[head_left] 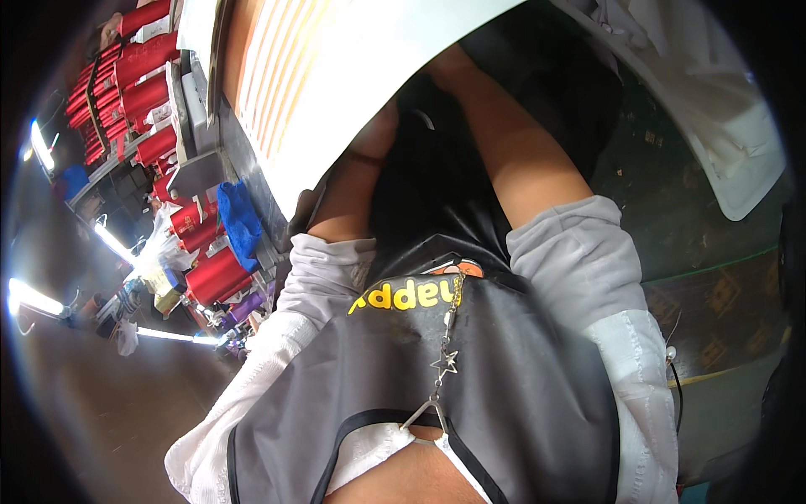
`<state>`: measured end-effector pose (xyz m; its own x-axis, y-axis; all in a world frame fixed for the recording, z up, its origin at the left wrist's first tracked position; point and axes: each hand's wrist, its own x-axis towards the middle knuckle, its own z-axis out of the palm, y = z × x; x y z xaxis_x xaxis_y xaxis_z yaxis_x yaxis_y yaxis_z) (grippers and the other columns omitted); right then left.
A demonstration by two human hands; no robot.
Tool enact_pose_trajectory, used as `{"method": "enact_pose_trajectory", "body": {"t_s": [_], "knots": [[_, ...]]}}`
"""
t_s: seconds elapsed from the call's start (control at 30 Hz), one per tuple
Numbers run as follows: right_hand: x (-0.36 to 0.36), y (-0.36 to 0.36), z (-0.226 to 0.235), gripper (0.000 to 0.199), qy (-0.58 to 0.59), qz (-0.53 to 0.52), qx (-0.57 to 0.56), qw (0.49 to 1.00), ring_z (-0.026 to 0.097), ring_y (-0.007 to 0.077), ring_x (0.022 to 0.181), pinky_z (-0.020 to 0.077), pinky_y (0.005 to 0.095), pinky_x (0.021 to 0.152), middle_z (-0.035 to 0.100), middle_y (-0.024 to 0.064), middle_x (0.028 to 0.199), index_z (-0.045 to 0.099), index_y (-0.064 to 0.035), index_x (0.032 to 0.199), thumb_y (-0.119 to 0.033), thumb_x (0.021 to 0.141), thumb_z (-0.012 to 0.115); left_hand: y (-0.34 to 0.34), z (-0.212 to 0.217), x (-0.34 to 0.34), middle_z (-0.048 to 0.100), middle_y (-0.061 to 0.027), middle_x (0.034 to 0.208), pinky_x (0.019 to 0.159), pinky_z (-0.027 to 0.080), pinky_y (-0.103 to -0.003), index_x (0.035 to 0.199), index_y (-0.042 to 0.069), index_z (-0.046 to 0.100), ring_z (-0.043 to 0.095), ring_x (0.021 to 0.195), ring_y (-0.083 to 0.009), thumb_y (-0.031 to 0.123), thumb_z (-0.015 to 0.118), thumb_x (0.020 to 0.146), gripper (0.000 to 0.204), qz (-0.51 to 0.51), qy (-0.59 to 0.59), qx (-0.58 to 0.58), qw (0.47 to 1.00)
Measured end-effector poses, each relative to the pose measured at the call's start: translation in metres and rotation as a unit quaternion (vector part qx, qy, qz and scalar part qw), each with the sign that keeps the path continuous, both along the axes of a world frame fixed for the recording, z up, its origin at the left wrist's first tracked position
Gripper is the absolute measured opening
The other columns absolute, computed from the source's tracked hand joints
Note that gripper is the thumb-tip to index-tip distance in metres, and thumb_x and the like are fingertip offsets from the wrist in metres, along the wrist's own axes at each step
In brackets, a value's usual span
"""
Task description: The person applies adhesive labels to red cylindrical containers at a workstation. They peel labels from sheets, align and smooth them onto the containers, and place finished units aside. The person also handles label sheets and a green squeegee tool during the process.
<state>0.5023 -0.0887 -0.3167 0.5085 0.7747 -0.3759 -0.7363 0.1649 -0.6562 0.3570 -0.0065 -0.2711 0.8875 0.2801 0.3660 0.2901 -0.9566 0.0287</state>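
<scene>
My bare forearms, with pale sleeves pushed up, reach forward beneath the curved edge of a large white board or tabletop (369, 76). Its edge partly covers my left hand (383, 128); the fingers are hidden. Farther forward, my right hand (452, 69) lies in deep shadow by the same edge, and its fingers cannot be made out. What either hand touches does not show. Orange and white stripes (277, 67) run across the white surface. Below the hands hangs my dark apron (453, 202), with a chain and star pendant (445, 361) over it.
On the left are several red rolls or cylinders (147, 59), a blue cloth (239, 223) and bright strip lights (34, 296). White crumpled material (705, 92) lies at the far right, above a dark patterned surface (714, 319). A thin black cable (678, 395) hangs near my right sleeve.
</scene>
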Motion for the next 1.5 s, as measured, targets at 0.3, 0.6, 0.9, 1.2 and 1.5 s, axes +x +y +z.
{"method": "enact_pose_trajectory", "body": {"t_s": [0.3, 0.6, 0.9, 1.2, 1.5], "knots": [[-0.017, -0.099, 0.055, 0.047, 0.174, -0.039, 0.119, 0.977, 0.062, 0.0262, 0.113, 0.0553, 0.0405, 0.088, 0.062, 0.014, 0.121, 0.051, -0.0018, 0.131, -0.037, 0.1, 0.054, -0.078, 0.056, 0.02, 0.063, -0.0178, 0.081, 0.065, 0.05, -0.044, 0.096, 0.006, 0.063, 0.062, 0.073, -0.0365, 0.017, 0.06, 0.094, 0.012, -0.055, 0.059, -0.08, 0.993], [-0.044, -0.17, 0.051, 0.053, 0.075, -0.006, 0.147, 0.986, 0.056, 0.0172, 0.113, 0.0486, 0.0317, 0.095, 0.058, 0.0079, 0.123, 0.046, -0.0002, 0.135, -0.011, 0.089, 0.071, -0.112, 0.074, 0.019, 0.058, -0.0185, 0.123, 0.094, 0.042, -0.043, 0.105, 0.004, 0.059, 0.054, 0.11, -0.0387, 0.012, 0.073, 0.079, 0.031, -0.143, 0.086, -0.262, 0.951], [-0.042, -0.172, 0.051, 0.058, 0.057, 0.018, 0.166, 0.984, 0.056, 0.0203, 0.117, 0.0487, 0.0362, 0.099, 0.057, 0.0086, 0.125, 0.046, -0.0011, 0.135, -0.007, 0.085, 0.075, -0.101, 0.1, 0.017, 0.052, -0.0141, 0.13, 0.08, 0.048, -0.032, 0.105, 0.006, 0.058, 0.056, 0.102, -0.0256, 0.012, 0.075, 0.082, 0.029, -0.096, 0.138, -0.43, 0.887], [-0.041, -0.169, 0.052, 0.053, 0.044, 0.016, 0.162, 0.986, 0.06, 0.0197, 0.111, 0.0525, 0.0351, 0.095, 0.06, 0.009, 0.121, 0.049, -0.0012, 0.133, -0.001, 0.085, 0.073, -0.097, 0.103, 0.016, 0.056, -0.0055, 0.092, 0.069, 0.045, -0.026, 0.104, 0.002, 0.057, 0.054, 0.078, -0.0122, 0.017, 0.07, 0.091, 0.023, -0.106, 0.108, -0.514, 0.845], [-0.043, -0.17, 0.041, 0.043, 0.047, 0.039, 0.171, 0.983, 0.061, 0.0195, 0.108, 0.0539, 0.0358, 0.092, 0.061, 0.0083, 0.117, 0.051, -0.0007, 0.129, -0.004, 0.09, 0.068, -0.092, 0.1, 0.009, 0.06, -0.0107, 0.092, 0.073, 0.047, -0.03, 0.109, 0.003, 0.059, 0.058, 0.08, -0.0191, 0.018, 0.066, 0.093, 0.023, -0.104, 0.112, -0.459, 0.875]]}}
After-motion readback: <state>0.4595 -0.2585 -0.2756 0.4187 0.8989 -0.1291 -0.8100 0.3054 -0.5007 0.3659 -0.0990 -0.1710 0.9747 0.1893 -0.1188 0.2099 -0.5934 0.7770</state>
